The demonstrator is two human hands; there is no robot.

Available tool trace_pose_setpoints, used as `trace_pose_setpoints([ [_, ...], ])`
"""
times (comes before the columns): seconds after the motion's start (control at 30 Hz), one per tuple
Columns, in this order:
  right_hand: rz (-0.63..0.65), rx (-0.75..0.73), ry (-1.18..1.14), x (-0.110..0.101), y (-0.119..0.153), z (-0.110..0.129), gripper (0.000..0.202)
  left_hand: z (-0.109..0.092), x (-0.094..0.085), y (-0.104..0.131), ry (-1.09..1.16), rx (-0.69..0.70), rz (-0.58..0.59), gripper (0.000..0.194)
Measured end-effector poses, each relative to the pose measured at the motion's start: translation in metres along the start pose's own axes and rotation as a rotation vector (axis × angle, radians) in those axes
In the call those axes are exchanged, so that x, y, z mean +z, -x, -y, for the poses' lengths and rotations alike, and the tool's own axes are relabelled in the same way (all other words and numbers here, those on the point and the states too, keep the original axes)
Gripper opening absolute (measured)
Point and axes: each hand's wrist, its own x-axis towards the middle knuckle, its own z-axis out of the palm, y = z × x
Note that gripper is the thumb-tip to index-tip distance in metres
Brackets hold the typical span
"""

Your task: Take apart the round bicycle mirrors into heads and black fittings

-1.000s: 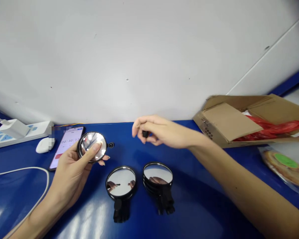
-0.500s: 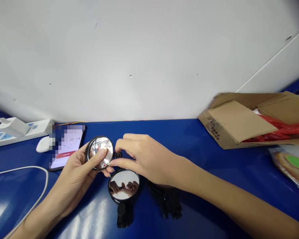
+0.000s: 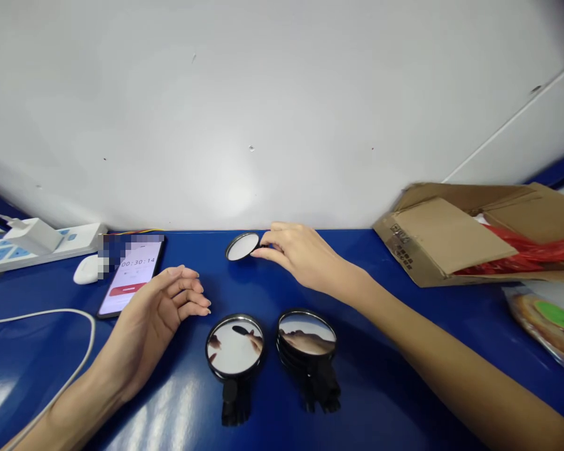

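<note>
At the back of the blue table, my right hand (image 3: 296, 254) pinches a small round mirror (image 3: 242, 247) by the short black stem on its right side. The mirror is tilted and close to the wall; whether it touches the table I cannot tell. My left hand (image 3: 164, 307) is open and holds nothing, its fingers loosely curved beside the phone. Nearer to me lie two round mirrors with black rims and black clamp mounts: the left mirror (image 3: 235, 346) and the right mirror (image 3: 307, 334), which appears to rest on others stacked beneath it.
A phone (image 3: 136, 269) showing a timer lies at the left, by a white rounded case (image 3: 85, 269) and a power strip (image 3: 82, 240). A white cable (image 3: 91, 332) crosses my left forearm. On the right are a cardboard box (image 3: 451, 235) with red plastic and a wrapped tape roll (image 3: 540, 319).
The mirror has left my left hand; my right hand has carried it back toward the wall by its stem. My left hand has opened. The right mirror on the table is now uncovered.
</note>
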Motion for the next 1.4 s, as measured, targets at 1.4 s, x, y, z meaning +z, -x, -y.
trace_pose_setpoints([
  [1.4, 0.162, 0.156, 0.025, 0.038, 0.001, 0.011, 0.044, 0.003, -0.005, 0.000, -0.253, 0.133, 0.100, 0.041],
])
